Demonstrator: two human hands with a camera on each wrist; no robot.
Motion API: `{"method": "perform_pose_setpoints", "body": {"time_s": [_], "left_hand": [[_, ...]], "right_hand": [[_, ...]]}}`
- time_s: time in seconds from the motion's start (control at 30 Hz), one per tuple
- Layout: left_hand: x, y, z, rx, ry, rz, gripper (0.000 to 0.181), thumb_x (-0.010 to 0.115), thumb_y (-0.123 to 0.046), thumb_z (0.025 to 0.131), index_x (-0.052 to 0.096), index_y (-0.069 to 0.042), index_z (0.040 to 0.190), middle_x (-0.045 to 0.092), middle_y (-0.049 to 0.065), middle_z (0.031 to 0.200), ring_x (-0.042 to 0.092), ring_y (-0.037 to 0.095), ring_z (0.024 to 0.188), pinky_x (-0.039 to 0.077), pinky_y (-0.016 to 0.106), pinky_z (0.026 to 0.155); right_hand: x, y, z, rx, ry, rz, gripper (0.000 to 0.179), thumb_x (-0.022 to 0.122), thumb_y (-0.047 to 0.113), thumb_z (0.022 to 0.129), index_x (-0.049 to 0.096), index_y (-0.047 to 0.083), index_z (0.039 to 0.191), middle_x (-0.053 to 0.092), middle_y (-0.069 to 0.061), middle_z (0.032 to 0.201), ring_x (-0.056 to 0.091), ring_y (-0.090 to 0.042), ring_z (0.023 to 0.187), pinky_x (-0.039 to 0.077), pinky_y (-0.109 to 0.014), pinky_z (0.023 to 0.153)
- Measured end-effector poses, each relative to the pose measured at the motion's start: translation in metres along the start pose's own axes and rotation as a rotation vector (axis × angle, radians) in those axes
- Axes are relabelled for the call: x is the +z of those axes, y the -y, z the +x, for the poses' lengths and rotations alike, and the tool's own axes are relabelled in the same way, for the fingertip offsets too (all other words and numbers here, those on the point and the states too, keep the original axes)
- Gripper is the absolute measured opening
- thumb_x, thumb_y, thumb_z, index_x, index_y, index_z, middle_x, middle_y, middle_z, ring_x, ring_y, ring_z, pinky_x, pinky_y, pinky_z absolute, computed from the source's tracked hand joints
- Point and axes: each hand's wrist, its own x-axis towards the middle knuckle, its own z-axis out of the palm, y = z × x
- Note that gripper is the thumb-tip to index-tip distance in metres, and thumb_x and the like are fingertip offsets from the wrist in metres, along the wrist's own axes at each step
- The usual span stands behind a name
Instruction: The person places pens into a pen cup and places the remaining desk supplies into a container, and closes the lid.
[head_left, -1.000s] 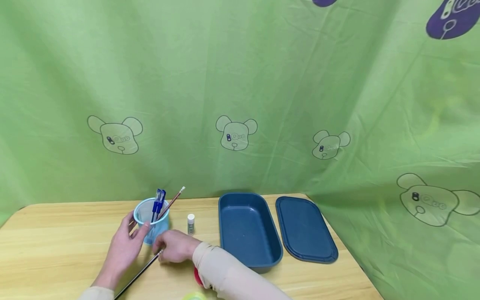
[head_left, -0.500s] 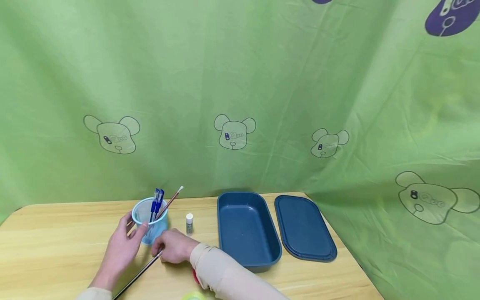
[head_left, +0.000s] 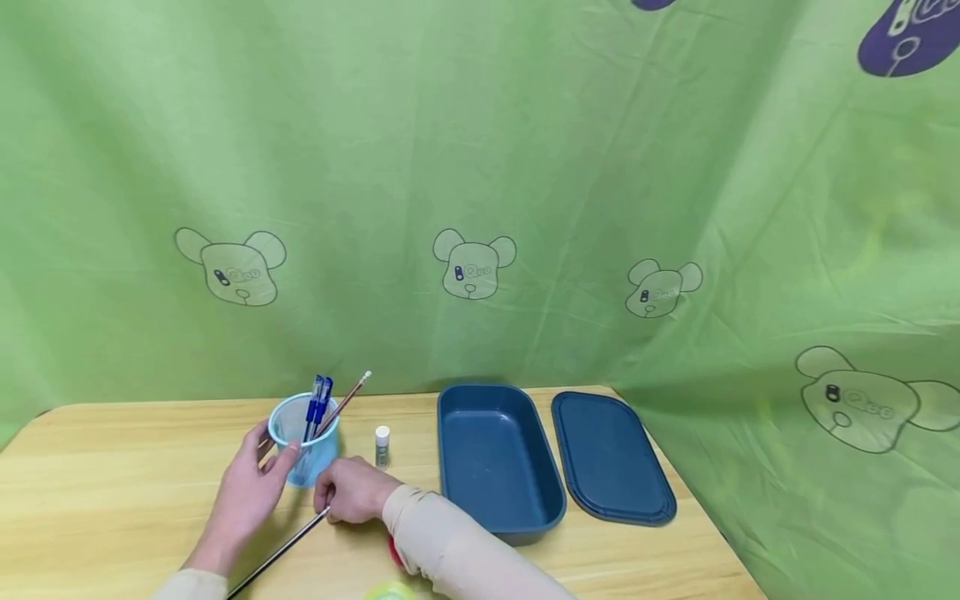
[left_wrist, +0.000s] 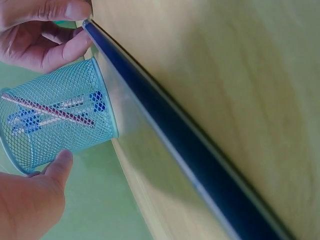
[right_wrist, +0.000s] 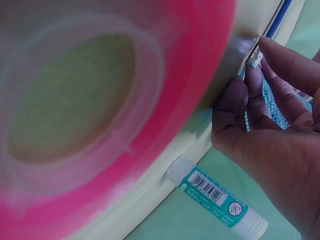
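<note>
My left hand (head_left: pixel 251 492) grips a light-blue mesh pen cup (head_left: pixel 318 462), thumb on the near side and fingers behind. Two blue-capped pens (head_left: pixel 317 408) and a reddish pencil (head_left: pixel 347 402) lean inside the cup. Just right of its base, my right hand (head_left: pixel 356 492) pinches the end of a long dark pencil (head_left: pixel 281 550), which slants down toward the left sleeve. From the left wrist this pencil (left_wrist: pixel 165 120) runs large across the foreground, and the mesh cup (left_wrist: pixel 55 115) lies beyond it. A pale tip (right_wrist: pixel 256 59) shows between the fingers in the right wrist view.
A white-capped glue stick (head_left: pixel 382 448) stands right of the cup. Further right are an open dark-blue box (head_left: pixel 555 508) and its lid (head_left: pixel 615 458). A pink tape roll (right_wrist: pixel 200 65), partly under the right sleeve, and a yellow roll (head_left: pixel 388 592) lie at the front.
My right hand has shifted slightly right, away from the cup, with the pencil's end still pinched. The left hand keeps its hold on the cup.
</note>
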Motion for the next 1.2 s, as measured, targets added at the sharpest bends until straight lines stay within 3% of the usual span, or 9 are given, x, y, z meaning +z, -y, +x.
{"method": "perform_pose_setpoints", "body": {"time_s": [0.4,0.8,0.97,1.2], "left_hand": [[0.0,-0.001,-0.001,-0.018,-0.003,0.0,0.079,0.047,-0.047,0.089,0.011,0.0,0.141,0.021,0.025,0.141,0.026,0.039,0.126,0.031,0.045,0.101],[0.002,0.001,0.0,0.003,-0.021,-0.006,0.075,0.049,-0.042,0.09,0.016,0.002,0.14,0.024,0.025,0.14,0.028,0.039,0.125,0.032,0.044,0.1],[0.007,0.001,0.001,0.015,-0.014,-0.016,0.073,0.05,-0.041,0.09,0.017,0.003,0.139,0.025,0.026,0.139,0.029,0.039,0.125,0.033,0.044,0.1],[0.004,0.002,0.001,0.004,-0.013,-0.002,0.076,0.048,-0.044,0.089,0.015,0.002,0.14,0.023,0.026,0.14,0.028,0.04,0.125,0.032,0.045,0.1]], "right_hand": [[0.0,-0.005,-0.002,-0.019,0.047,-0.029,0.019,0.074,0.008,0.067,0.062,0.022,0.07,0.05,0.016,0.062,0.046,0.001,0.061,0.036,-0.008,0.055],[-0.007,-0.01,-0.007,-0.067,0.114,-0.036,0.015,0.072,0.015,0.073,0.06,0.022,0.074,0.051,0.015,0.065,0.047,0.001,0.061,0.037,-0.009,0.055],[-0.019,-0.017,-0.019,-0.089,0.115,0.095,0.012,0.07,0.012,0.076,0.06,0.019,0.077,0.052,0.013,0.066,0.047,0.001,0.06,0.04,-0.009,0.056],[-0.036,-0.021,-0.027,-0.121,0.076,0.479,0.014,0.066,-0.001,0.076,0.061,0.011,0.08,0.057,0.006,0.071,0.052,-0.003,0.064,0.048,-0.014,0.061]]}}
